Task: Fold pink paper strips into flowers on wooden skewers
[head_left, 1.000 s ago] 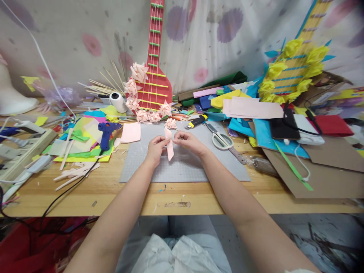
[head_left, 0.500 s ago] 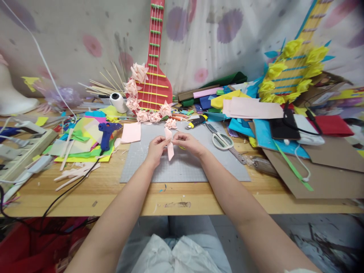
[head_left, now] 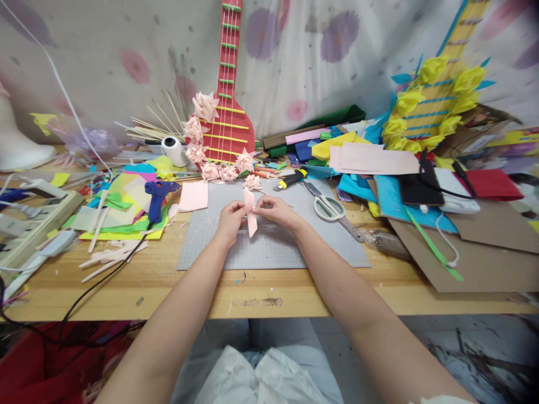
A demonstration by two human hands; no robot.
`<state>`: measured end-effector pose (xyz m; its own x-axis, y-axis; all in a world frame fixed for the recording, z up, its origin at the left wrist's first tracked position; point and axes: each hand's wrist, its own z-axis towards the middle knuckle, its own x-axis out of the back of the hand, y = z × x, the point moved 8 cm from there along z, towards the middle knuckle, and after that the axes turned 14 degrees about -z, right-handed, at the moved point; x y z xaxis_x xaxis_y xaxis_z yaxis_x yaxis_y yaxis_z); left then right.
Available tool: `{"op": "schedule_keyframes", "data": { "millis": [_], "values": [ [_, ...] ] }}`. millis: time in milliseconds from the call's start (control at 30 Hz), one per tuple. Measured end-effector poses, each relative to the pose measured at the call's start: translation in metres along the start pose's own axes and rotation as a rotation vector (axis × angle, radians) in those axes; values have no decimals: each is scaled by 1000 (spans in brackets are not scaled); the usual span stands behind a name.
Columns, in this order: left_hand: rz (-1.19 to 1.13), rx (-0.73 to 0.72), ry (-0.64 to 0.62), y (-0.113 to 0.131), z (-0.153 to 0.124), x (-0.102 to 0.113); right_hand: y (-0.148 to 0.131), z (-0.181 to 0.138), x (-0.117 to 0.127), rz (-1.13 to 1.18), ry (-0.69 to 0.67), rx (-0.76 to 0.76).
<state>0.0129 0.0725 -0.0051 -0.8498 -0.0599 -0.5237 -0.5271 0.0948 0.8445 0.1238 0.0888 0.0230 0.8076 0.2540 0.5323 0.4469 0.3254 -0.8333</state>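
Observation:
Both hands meet over a grey cutting mat [head_left: 269,247] and pinch a folded strip of pale pink paper [head_left: 251,220] between them. My left hand [head_left: 230,219] grips the strip from the left, fingers closed on it. From the right, my right hand [head_left: 278,210] pinches the same strip near its middle. The strip's ends stick up and hang down between the fingertips. A finished pink paper flower [head_left: 252,182] lies just beyond the hands, and a flat pink sheet [head_left: 194,196] rests at the mat's far left corner.
A blue glue gun [head_left: 158,196] lies left of the mat on coloured paper scraps. Scissors [head_left: 329,207] and a yellow-black cutter [head_left: 292,179] lie to the right. A red cardboard guitar [head_left: 227,106] trimmed with pink flowers leans on the wall. Cardboard [head_left: 484,252] and paper piles fill the right side.
Hardly anything differs: the fingers have shifted slightly on the pink strip, and the hands stay in the same spot over the mat.

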Motion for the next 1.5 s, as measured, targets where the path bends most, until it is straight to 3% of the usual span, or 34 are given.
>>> {"op": "schedule_keyframes", "data": {
  "millis": [500,900,1200,1500],
  "values": [
    [-67,78,0,-2,2,2,-6,1,5,-111,82,20],
    [-19,83,-103,-3,-1,-5,0,2,8,-148,102,15],
    [-7,107,-104,-6,-1,-5,8,-2,0,191,-111,-12],
    [26,103,-77,-4,-1,-6,14,-5,-1,186,-176,-108]
  ]
}}
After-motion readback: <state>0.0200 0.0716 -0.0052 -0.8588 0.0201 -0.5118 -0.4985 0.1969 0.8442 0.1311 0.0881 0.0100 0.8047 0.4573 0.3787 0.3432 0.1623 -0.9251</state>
